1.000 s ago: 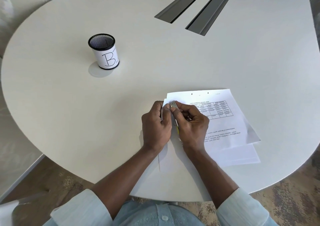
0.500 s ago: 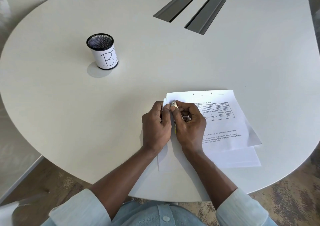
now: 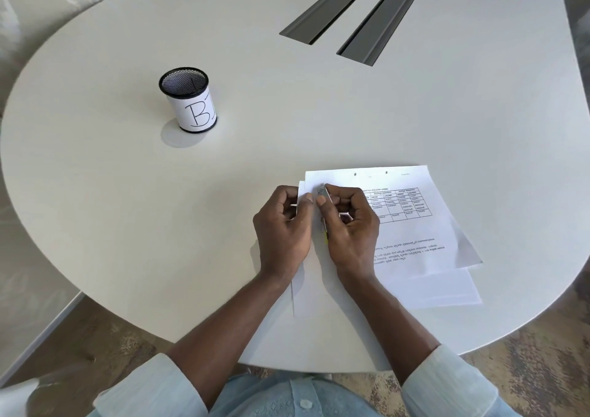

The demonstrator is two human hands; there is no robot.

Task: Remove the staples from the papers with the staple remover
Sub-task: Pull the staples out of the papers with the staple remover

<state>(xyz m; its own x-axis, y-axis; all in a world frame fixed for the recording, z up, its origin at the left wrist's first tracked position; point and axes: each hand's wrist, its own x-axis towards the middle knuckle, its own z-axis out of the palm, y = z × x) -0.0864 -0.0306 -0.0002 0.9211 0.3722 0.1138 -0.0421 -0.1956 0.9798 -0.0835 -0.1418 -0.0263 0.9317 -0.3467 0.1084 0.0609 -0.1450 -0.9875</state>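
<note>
A smooth, matte white table (image 3: 351, 113) with a rounded edge fills most of the view. Near its 6 o'clock edge lies a loose stack of thin white papers (image 3: 424, 234), fanned so that lower sheets stick out at 3 and 5 o'clock. The top sheet bears a ruled grid of small print and a few lines of text too fine to read, with two tiny dark marks along its 12 o'clock edge.

Both hands meet at the stack's 10 o'clock corner. The left hand (image 3: 284, 225) is curled, thumb and fingertips pinched on the paper edge there. The right hand (image 3: 351, 228) is closed around the staple remover (image 3: 324, 207), a slim tool with a shiny metal tip showing between the thumbs and a sliver of yellow-green below; most of its body is hidden in the fist, so its shape is hard to judge. The tip rests at the paper corner; no staple can be made out.

At 10 o'clock, well apart from the papers, stands a black wire-mesh cylinder cup (image 3: 188, 100) wrapped in a white label handwritten "B" plus a stroke cut off by the curve. At 12 to 1 o'clock two grey metal slot covers (image 3: 348, 17) lie side by side, set into the tabletop. Pale blue sleeves (image 3: 150, 388) are cut off at the bottom edge.
</note>
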